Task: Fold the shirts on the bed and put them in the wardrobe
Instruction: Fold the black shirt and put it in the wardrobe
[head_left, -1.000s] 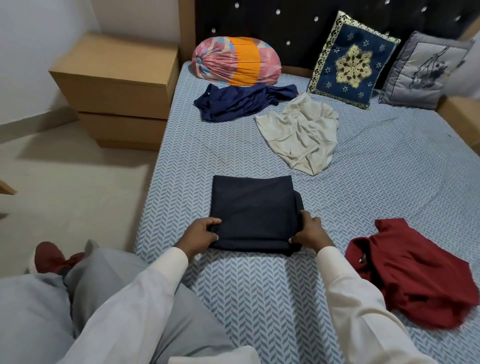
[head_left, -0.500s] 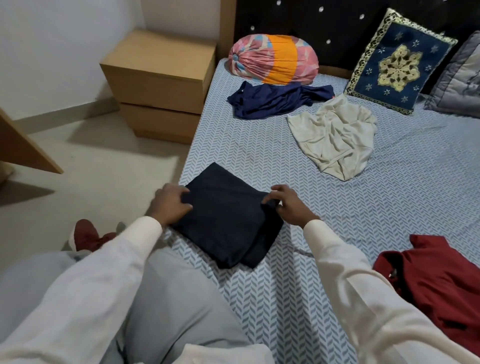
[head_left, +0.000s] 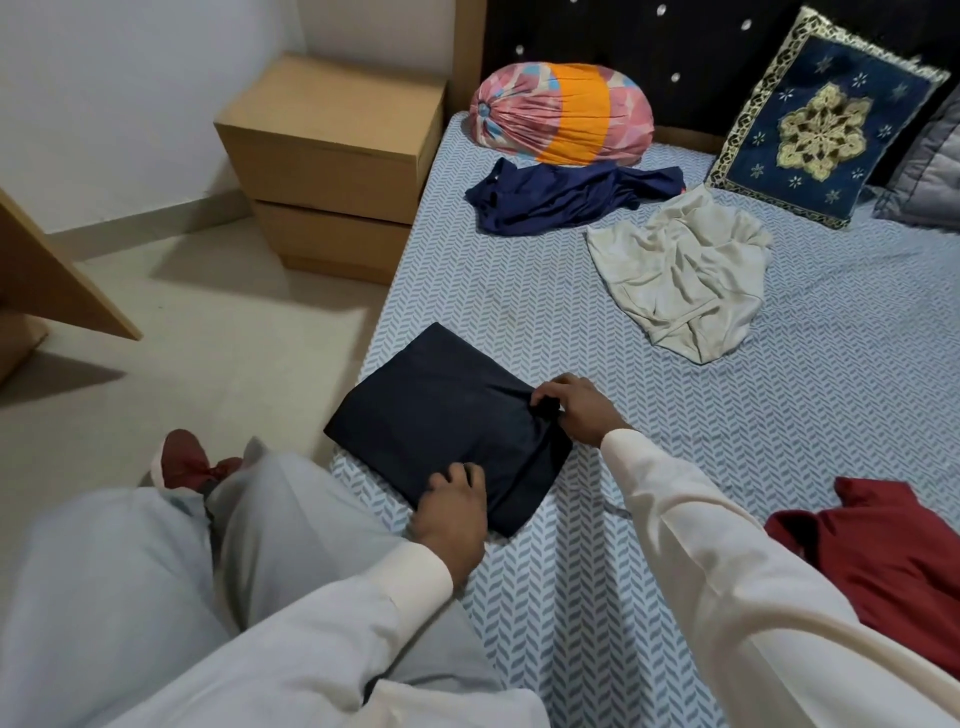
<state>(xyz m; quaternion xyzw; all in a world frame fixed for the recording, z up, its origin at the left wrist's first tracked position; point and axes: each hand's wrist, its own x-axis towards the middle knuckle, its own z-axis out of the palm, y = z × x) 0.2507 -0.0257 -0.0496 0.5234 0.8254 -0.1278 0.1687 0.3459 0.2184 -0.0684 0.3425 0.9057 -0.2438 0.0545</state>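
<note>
**A:** So, how far along?

**B:** One shirt is done. The folded dark navy cloth shirt (head_left: 441, 410) lies at the edge of the blue herringbone-sheeted bed (head_left: 831, 389). The left hand (head_left: 452, 512) curls over its near edge, probably gripping, though the thumb is hidden. The right hand (head_left: 576, 410) pinches its right corner.

**A:** And what's left?

**B:** To its right lies a crumpled red shirt (head_left: 893, 561). Beyond it are a rumpled cream shirt (head_left: 680, 280) and a blue shirt (head_left: 561, 200), all unfolded. No wardrobe is in view, only a light wooden nightstand (head_left: 332, 156) beyond-left.

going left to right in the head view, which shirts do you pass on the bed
folded dark shirt → navy shirt → cream shirt → red shirt
</note>
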